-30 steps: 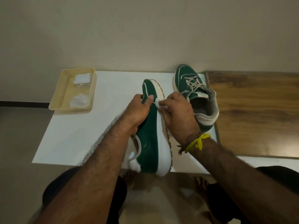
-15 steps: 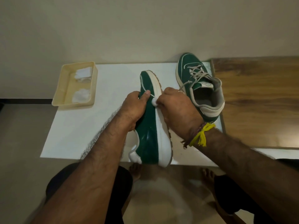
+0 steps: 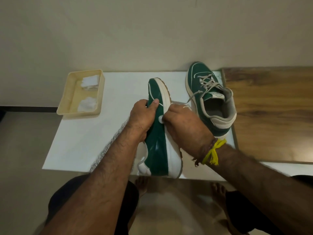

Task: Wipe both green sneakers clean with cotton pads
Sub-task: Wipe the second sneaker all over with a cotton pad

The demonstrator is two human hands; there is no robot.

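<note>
- Two green sneakers were on the white bench (image 3: 81, 143): one tipped on its side under the hands, the other upright at the far right.
- The tipped sneaker (image 3: 158, 150) lay with its white sole facing right, toe pointing away from the person, heel at the near edge of the bench.
- The left hand (image 3: 142, 117) gripped this sneaker's upper from the left, thumb laid across the green side.
- The right hand (image 3: 183, 122) curled its fingers round a small white cotton pad (image 3: 160, 119), pressing it against the sneaker where the green side meets the white sole.
- A yellow thread (image 3: 214, 152) was tied round the right wrist.
- The upright sneaker (image 3: 210, 99) stood just beside the right hand, laces loose, its opening facing up, one lace end trailing toward the right hand.
- A cream tray (image 3: 66, 99) sat at the far left corner of the bench, well apart from both sneakers, holding two heaps of white pads (image 3: 88, 92).
- A wooden surface (image 3: 271, 112) adjoined the bench on the right.
</note>
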